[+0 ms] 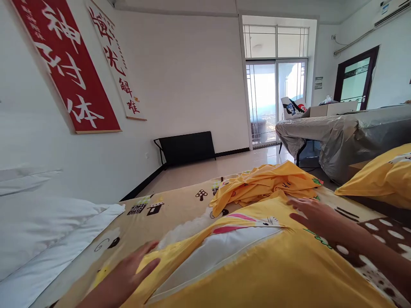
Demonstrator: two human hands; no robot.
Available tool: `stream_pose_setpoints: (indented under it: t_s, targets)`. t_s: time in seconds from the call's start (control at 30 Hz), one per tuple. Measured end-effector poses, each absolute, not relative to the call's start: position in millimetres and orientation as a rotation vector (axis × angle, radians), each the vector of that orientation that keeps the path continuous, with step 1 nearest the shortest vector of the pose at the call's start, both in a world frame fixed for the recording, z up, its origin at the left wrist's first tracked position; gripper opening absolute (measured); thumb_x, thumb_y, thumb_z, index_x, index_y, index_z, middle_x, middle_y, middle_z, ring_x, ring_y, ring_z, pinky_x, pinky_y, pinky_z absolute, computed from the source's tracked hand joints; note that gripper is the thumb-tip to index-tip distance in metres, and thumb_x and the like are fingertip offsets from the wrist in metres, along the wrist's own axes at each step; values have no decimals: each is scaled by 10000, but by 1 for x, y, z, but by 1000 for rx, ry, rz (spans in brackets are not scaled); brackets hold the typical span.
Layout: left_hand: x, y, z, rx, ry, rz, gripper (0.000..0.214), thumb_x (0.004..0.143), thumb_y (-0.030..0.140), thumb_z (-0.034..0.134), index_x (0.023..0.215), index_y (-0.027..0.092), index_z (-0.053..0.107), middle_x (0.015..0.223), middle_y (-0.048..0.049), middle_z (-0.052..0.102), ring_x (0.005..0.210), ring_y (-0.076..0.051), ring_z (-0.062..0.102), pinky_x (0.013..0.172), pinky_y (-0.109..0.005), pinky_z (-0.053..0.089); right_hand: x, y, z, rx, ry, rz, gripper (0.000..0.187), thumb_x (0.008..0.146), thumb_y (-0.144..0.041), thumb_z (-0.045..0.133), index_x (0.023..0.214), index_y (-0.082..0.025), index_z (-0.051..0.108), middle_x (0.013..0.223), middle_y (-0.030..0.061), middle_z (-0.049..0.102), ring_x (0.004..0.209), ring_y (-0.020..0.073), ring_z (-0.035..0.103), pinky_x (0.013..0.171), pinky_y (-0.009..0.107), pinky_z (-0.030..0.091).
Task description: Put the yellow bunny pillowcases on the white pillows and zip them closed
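A yellow pillowcase (263, 265) with a printed rabbit lies in front of me on the patterned bed cover (150, 226). Through its gaping opening a white pillow (212, 248) shows inside. My left hand (135, 267) is at the case's left edge, thumb and fingers apart, gripping nothing; whether it touches the fabric I cannot tell. At the far right corner, my right hand (310, 211) has its fingers stretched out over the cloth, also holding nothing. Just beyond the pillow sits a crumpled heap of yellow fabric (257, 184).
White pillows (48, 235) are stacked at the left. At the right rests another yellow pillow (382, 175). Behind stand a plastic-covered table (346, 124) with a box (334, 109) on it, and a folded black panel (188, 147) against the wall.
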State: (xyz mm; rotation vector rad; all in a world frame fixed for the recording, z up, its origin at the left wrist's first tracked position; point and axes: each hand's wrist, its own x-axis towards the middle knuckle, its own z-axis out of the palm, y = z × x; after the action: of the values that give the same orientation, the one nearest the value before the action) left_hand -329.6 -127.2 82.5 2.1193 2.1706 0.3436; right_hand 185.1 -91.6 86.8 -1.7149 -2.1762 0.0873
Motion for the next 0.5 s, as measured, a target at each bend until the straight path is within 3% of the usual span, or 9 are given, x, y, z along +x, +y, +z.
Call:
stream_pose_setpoints:
  t_s: [0.07,0.17,0.33,0.5]
  targets:
    - [-259,-118,110,2231,2024,221,694,794,526,399,1362,128,433,1418,-92,448,1295,-234,426,1078,-353,332,131,-80,115,-1603,-2295,59,373,849,-390,470,1137,-202,615,1138,116,645,1068,299,565,915,447,389]
    - [-185,-104,118,2378,1919,124,613,756,392,484,1325,163,474,1342,-109,532,1230,-258,484,1056,-402,325,78,-69,99,-1394,-2440,110,311,841,-353,513,1083,-195,630,1134,105,642,1091,275,538,945,410,350]
    - [-162,-84,57,2308,1912,168,620,731,278,459,1337,149,451,1363,-110,509,1235,-233,480,1036,-367,344,57,-53,16,-1480,-2183,359,304,909,-310,386,1005,-187,647,1057,90,658,1031,224,554,899,340,365]
    - [-178,-75,16,2206,1968,369,448,766,247,427,1192,166,540,1262,-104,580,1178,-214,515,978,-330,378,75,-54,9,-1279,-2191,452,293,805,-307,526,1063,-224,637,1083,46,661,1029,211,557,912,316,345]
